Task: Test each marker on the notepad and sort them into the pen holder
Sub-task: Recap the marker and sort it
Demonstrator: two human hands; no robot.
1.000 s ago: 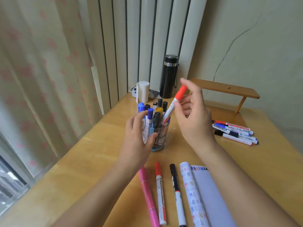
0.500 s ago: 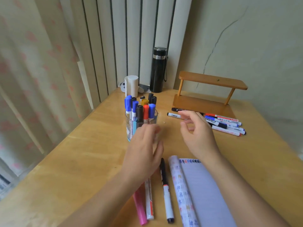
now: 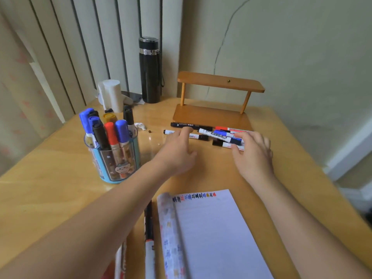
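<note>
The left hand (image 3: pixel 177 152), fingers straight, touches a white black-capped marker (image 3: pixel 198 136); the right hand (image 3: pixel 253 154) lays curved fingers on the loose marker pile (image 3: pixel 221 135), and whether it grips one is unclear. The clear blue-banded pen holder (image 3: pixel 112 158) stands left of the left hand, and the lined white notepad (image 3: pixel 211 228) lies between the forearms.

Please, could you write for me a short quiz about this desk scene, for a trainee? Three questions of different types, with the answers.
1. True or false: a red-capped marker stands in the pen holder.
2. How many blue caps show in the holder?
3. The black bottle is: A) inside the pen holder; B) upright at the back of the table; C) lying flat near the front edge.
Key: 1 true; 2 three; 3 B.
</note>
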